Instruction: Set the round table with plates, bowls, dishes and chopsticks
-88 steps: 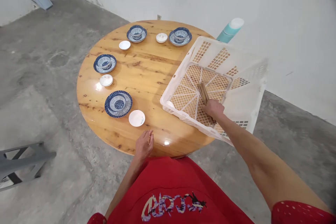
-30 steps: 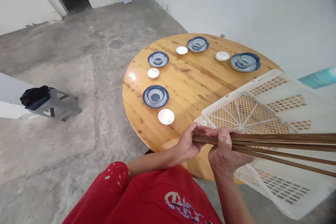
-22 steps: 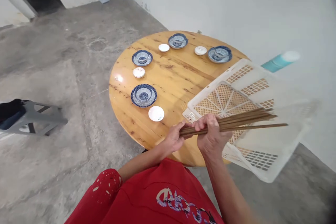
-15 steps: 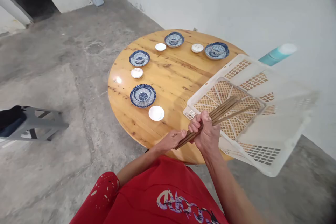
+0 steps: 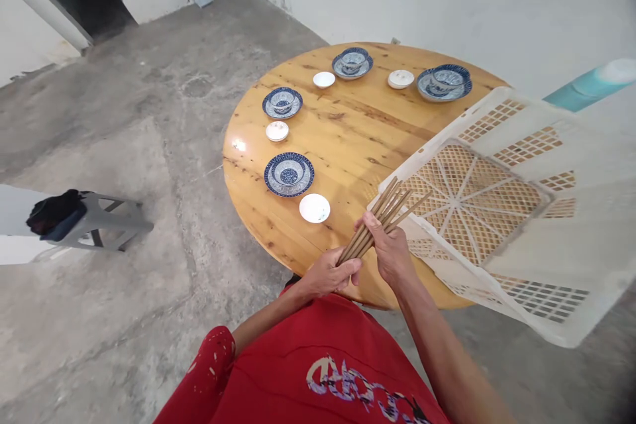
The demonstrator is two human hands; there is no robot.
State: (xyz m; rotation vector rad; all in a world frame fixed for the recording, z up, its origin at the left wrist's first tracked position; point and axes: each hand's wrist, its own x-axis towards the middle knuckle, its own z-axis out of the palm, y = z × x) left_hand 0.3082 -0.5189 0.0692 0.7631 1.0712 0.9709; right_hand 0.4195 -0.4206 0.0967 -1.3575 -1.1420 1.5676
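Note:
A bundle of brown wooden chopsticks (image 5: pixel 371 228) is held between both hands over the near edge of the round table (image 5: pixel 348 139). My left hand (image 5: pixel 330 273) is closed round the lower end of the bundle. My right hand (image 5: pixel 386 244) grips its middle, and the upper ends fan out toward the crate. Close by, to the right, the white plastic crate (image 5: pixel 432 228) leans at the table's edge, its meshed bottom bare. A small white dish (image 5: pixel 315 209) lies just beyond my hands, beside a blue-patterned plate with a bowl on it (image 5: pixel 289 174).
Along the table's far side stand more blue-patterned plates with bowls (image 5: pixel 352 63) and small white dishes (image 5: pixel 324 80). A grey stool (image 5: pixel 112 218) with dark cloth (image 5: pixel 57 214) is on the floor at left. Behind the crate is a teal cylinder (image 5: pixel 586 87).
The chopsticks have swung left, out from over the crate, and their tips now spread apart. The view has shifted a little, moving the table and crate rightward in the picture.

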